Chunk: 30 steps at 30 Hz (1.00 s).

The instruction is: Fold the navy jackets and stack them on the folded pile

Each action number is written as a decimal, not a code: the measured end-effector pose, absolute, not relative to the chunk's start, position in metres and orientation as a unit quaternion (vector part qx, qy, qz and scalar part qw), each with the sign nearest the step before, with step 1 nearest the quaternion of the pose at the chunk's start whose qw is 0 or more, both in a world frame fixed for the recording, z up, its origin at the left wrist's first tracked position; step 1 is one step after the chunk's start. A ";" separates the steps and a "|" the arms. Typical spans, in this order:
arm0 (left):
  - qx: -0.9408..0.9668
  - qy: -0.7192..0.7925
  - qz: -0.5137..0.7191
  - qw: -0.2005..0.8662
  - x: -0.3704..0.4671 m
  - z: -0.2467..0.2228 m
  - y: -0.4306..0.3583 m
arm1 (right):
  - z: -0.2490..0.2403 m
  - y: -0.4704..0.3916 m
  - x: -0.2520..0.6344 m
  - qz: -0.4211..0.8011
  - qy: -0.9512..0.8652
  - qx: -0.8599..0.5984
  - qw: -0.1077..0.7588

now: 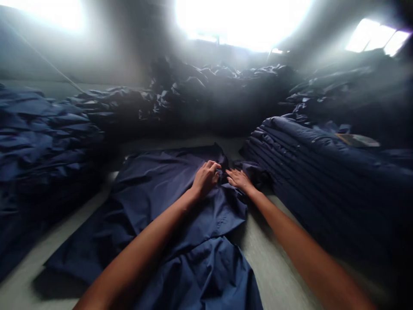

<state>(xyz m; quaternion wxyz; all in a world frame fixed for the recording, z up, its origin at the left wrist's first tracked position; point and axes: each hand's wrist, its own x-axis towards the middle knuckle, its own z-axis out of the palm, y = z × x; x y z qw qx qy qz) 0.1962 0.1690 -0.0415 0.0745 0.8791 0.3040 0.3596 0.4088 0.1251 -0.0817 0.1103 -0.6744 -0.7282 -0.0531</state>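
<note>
A dark blue garment lies spread and wrinkled on a pale surface, its near part bunched toward me. My left hand rests at the garment's right edge, fingers bent and closed on a bit of the cloth. Just to its right, my right hand lies palm down on the bunched edge, fingers stretched out. A crumpled dark piece of cloth sits beyond the right hand. What is under both palms is hidden.
Neatly folded dark blue garments form a stack on the right, with a flat brownish item on top. A loose heap of blue cloth rises on the left. More dark piles stand at the back, below bright windows.
</note>
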 end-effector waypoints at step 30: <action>0.763 0.517 0.384 0.056 -0.133 -0.044 0.007 | 0.002 0.104 0.279 0.104 -0.836 -0.377 0.385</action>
